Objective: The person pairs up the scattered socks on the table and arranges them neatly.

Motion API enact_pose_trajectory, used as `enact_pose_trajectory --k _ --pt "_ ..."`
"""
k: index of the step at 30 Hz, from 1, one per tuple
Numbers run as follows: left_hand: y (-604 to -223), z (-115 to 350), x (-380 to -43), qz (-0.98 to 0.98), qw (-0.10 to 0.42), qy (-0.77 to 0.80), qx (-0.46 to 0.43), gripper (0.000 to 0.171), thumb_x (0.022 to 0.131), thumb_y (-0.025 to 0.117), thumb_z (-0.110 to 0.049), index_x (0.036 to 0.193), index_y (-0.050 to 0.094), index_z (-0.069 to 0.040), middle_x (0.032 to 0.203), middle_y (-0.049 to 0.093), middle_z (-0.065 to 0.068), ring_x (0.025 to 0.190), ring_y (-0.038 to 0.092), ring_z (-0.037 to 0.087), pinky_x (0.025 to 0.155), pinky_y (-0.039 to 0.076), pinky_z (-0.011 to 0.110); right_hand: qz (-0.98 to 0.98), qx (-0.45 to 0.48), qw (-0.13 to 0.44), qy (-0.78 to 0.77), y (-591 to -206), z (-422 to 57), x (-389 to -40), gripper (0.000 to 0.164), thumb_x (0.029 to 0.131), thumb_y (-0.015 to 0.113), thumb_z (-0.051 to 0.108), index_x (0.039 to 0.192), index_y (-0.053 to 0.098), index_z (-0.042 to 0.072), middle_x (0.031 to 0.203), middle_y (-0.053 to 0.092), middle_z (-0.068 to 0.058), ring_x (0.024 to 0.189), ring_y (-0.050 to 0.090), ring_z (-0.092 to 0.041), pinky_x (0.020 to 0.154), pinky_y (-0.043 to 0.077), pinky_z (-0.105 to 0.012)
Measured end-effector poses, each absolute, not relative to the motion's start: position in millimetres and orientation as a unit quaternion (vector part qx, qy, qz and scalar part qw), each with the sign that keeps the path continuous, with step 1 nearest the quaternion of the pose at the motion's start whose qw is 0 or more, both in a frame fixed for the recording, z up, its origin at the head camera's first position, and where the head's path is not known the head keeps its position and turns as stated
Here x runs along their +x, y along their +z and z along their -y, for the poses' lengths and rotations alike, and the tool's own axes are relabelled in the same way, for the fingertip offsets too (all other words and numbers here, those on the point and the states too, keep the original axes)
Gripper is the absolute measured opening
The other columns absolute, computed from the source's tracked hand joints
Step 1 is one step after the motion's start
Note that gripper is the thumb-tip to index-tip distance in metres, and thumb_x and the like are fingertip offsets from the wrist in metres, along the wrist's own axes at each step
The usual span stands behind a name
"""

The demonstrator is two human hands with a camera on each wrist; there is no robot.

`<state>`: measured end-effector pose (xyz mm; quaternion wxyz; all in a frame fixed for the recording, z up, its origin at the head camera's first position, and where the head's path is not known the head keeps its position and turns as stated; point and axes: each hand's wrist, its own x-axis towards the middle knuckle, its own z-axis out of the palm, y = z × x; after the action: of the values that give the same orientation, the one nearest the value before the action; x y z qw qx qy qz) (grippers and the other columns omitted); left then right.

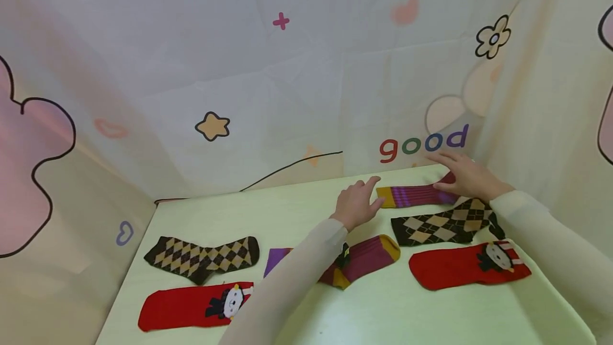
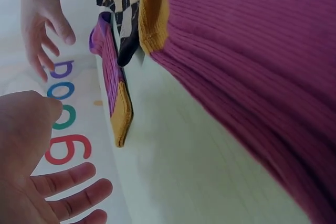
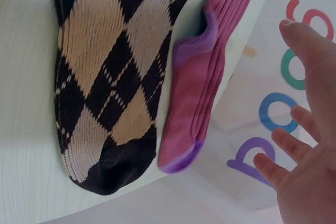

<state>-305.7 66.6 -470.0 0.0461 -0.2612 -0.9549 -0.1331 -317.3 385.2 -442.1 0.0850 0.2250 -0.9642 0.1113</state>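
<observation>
My left hand (image 1: 356,205) hovers above the table, its fingers apart and holding nothing. Beyond it lies a ribbed maroon sock (image 1: 414,196) with a mustard end and purple bands. My right hand (image 1: 471,175) is over that sock's far right end, fingers spread; the right wrist view shows nothing in its grasp. Just in front of this sock is an argyle sock (image 1: 438,226) in black and tan. Under my left forearm, partly hidden, a second maroon sock (image 1: 371,260) has a mustard toe and heel.
At front right lies a red sock (image 1: 455,267) with an animal face. On the left are another argyle sock (image 1: 201,257) and a matching red sock (image 1: 182,307), partly covered by my left sleeve. A printed curtain (image 1: 287,84) hangs behind the pale table (image 1: 220,209).
</observation>
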Motion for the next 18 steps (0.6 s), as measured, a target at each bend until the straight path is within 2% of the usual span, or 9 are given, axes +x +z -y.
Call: enact_pose_trajectory --k 7,13,18 --pt "-472 -85 -319 0.96 0.047 -0.139 -0.238 0.054 0.104 0.053 -0.051 0.152 0.047 -0.025 0.116 0.07 0.001 0.092 0.067 0.019 0.078 0.055 0.034 0.969 0.211 0.066 0.107 -444 -397 -327 0.079 0.089 0.082 0.026 0.153 0.04 0.005 0.156 0.034 -0.03 0.137 0.038 -0.056 0.103 0.039 -0.072" --pt "-472 -98 -323 0.963 0.047 -0.127 -0.232 0.053 0.104 0.053 -0.051 0.15 0.05 -0.026 0.117 0.07 0.001 0.094 0.067 0.02 0.08 0.055 0.035 0.972 0.2 0.061 0.111 -450 -409 -336 0.08 0.089 0.082 0.025 0.153 0.039 0.003 0.156 0.033 -0.033 0.138 0.036 -0.057 0.106 0.035 -0.072" --pt "-478 -104 -321 0.97 0.05 -0.115 -0.207 0.05 0.103 0.055 -0.051 0.147 0.054 -0.027 0.124 0.068 0.002 0.1 0.065 0.023 0.087 0.052 0.037 0.973 0.187 0.048 0.123 -461 -417 -341 0.083 0.089 0.082 0.028 0.153 0.038 -0.001 0.156 0.033 -0.034 0.139 0.034 -0.057 0.108 0.032 -0.072"
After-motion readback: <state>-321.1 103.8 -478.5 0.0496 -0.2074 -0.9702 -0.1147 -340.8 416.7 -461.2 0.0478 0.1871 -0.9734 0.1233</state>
